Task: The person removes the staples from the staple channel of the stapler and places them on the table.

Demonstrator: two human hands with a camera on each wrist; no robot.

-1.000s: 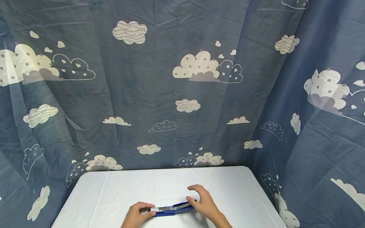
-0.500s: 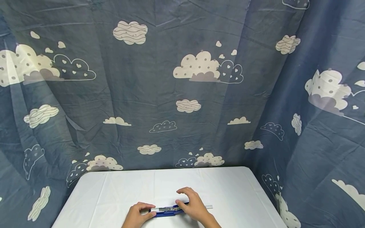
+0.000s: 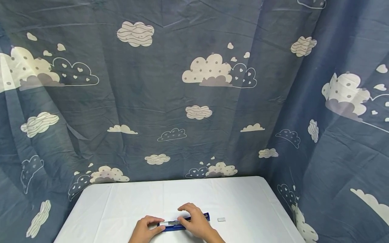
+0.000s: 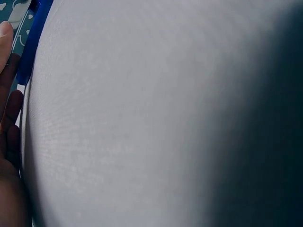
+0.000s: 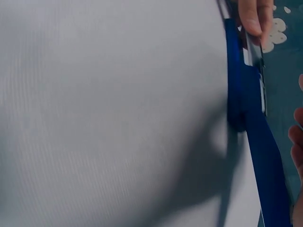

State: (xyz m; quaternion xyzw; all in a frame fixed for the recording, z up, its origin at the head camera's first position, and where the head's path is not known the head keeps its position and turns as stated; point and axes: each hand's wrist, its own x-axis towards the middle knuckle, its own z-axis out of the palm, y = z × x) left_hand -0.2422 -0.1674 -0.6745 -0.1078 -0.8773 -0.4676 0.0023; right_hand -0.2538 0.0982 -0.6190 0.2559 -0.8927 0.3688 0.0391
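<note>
A blue stapler (image 3: 175, 228) lies unfolded at the front of the white table, its two halves stretched out left and right. Metal parts show along its left half. My left hand (image 3: 143, 230) holds its left end between thumb and fingers. Over the middle of the stapler is my right hand (image 3: 196, 224), thumb and index finger apart and slightly bent, nothing gripped. From the right wrist, the blue hinge and the tilted right half of the stapler (image 5: 267, 156) show, with curled right fingertips (image 5: 297, 135) apart from it. In the left wrist view only a blue edge of the stapler (image 4: 35, 42) appears.
A short grey strip (image 3: 221, 219), like a row of staples, lies on the white table (image 3: 249, 206) to the right of my right hand. A dark blue curtain (image 3: 170, 81) with cloud prints hangs behind the table and at both sides.
My right hand has moved left along the stapler, from its right end to its middle, uncovering the grey strip and the right end. My left hand keeps its hold.
</note>
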